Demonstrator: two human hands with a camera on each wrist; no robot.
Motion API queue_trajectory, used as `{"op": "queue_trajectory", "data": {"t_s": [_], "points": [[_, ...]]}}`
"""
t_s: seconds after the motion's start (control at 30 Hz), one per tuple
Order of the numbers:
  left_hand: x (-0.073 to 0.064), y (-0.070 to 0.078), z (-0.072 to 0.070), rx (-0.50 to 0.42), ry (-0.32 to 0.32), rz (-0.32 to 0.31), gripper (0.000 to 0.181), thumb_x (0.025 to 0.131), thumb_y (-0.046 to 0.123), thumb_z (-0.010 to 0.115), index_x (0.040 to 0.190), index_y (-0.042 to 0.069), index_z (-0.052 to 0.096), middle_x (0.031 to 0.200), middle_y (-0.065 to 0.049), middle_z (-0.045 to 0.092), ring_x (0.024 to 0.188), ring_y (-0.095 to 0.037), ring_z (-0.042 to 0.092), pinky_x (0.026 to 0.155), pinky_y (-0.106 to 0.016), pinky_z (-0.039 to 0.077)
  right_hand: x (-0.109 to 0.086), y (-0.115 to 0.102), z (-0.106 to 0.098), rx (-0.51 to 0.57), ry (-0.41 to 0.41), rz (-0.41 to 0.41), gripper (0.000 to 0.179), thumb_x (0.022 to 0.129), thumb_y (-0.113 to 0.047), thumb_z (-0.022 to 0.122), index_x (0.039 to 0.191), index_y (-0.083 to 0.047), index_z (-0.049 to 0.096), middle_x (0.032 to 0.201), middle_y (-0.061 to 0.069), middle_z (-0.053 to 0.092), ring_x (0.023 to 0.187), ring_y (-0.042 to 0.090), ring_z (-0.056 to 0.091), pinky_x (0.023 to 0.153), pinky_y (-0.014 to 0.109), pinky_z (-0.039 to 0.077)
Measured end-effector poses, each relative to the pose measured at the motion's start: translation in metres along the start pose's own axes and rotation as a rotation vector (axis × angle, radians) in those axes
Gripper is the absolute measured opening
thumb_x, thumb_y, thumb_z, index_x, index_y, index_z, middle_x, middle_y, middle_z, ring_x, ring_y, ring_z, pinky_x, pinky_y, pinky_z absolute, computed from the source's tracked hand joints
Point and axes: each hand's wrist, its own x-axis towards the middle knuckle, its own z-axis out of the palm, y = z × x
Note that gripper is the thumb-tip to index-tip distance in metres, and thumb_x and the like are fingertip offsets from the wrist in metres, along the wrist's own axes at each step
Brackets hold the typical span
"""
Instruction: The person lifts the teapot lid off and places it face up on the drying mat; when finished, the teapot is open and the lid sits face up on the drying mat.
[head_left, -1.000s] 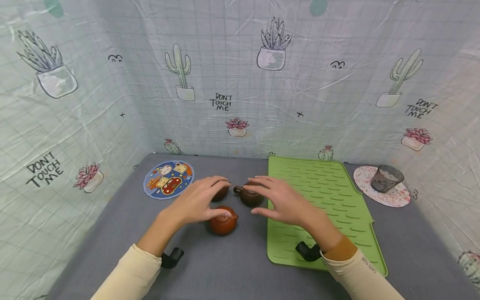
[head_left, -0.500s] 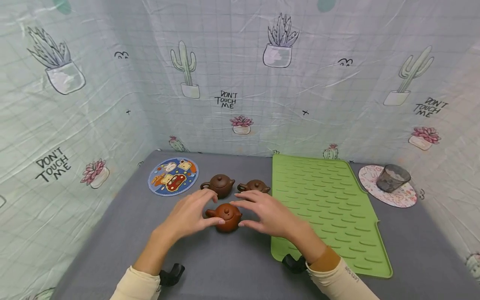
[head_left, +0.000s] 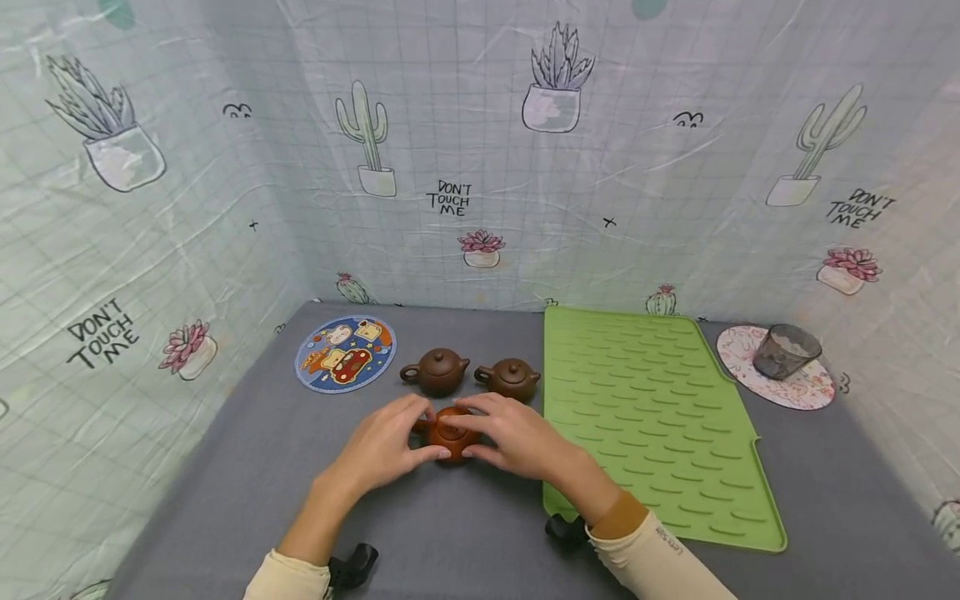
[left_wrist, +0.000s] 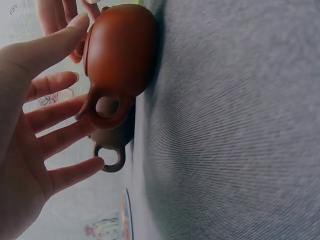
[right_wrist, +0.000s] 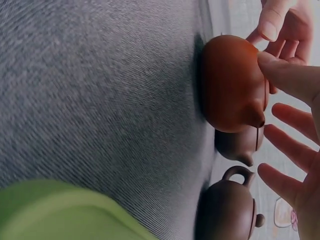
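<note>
A reddish-brown clay teapot (head_left: 454, 442) stands on the grey cloth between both hands. My left hand (head_left: 381, 443) is on its handle side, thumb tip at the lid's edge and fingers spread past the handle (left_wrist: 107, 117) in the left wrist view. From the spout side, my right hand (head_left: 517, 435) reaches over it. In the right wrist view its thumb (right_wrist: 285, 75) meets the teapot's shoulder, while the other fingers extend loosely beyond the spout (right_wrist: 254, 116). Just behind stand two dark brown teapots, one at left (head_left: 438, 372) and one at right (head_left: 510, 381).
To the right lies a ribbed green mat (head_left: 637, 417). A smoky cup (head_left: 786, 352) sits tilted-looking on a pink patterned round mat (head_left: 738, 354) at far right. At back left is a blue cartoon mat (head_left: 307, 354). A printed curtain (head_left: 480, 150) encloses the back and sides.
Both hands have come down and closer together around the reddish teapot, moving from over the teapots to its two sides. The dark teapots behind are now fully uncovered.
</note>
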Motion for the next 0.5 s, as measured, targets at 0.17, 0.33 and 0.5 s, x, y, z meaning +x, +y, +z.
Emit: {"op": "queue_trajectory", "data": {"t_s": [0.17,0.33,0.5], "points": [[-0.0016,0.0000,0.0047,-0.018,0.002,-0.008,0.039,0.079,0.047,0.085,0.103,0.023,0.065,0.098,0.008,0.066,0.084,-0.010,0.062,0.073,-0.030,0.052,-0.0003,0.0003,0.0061,-0.033,0.017,-0.017,0.044,0.095,-0.031,0.073,0.138,-0.028,0.065,0.142,0.002,0.063,0.127,0.020,0.063,0.101,0.037,0.055],[-0.0017,0.0004,0.0078,-0.034,0.023,-0.007,0.036,0.080,0.043,0.085,0.101,0.022,0.065,0.096,0.007,0.066,0.083,-0.009,0.061,0.072,-0.030,0.051,-0.0005,-0.0005,0.0090,-0.047,0.037,-0.018,0.042,0.094,-0.028,0.075,0.135,-0.028,0.067,0.141,0.001,0.064,0.124,0.019,0.064,0.098,0.035,0.056],[-0.0020,0.0009,0.0102,-0.056,0.045,-0.019,0.035,0.080,0.040,0.086,0.100,0.021,0.065,0.096,0.005,0.066,0.083,-0.012,0.063,0.072,-0.030,0.051,-0.0006,-0.0015,0.0109,-0.030,0.058,-0.019,0.041,0.093,-0.024,0.075,0.134,-0.025,0.069,0.143,-0.001,0.065,0.126,0.017,0.064,0.098,0.034,0.057]]}}
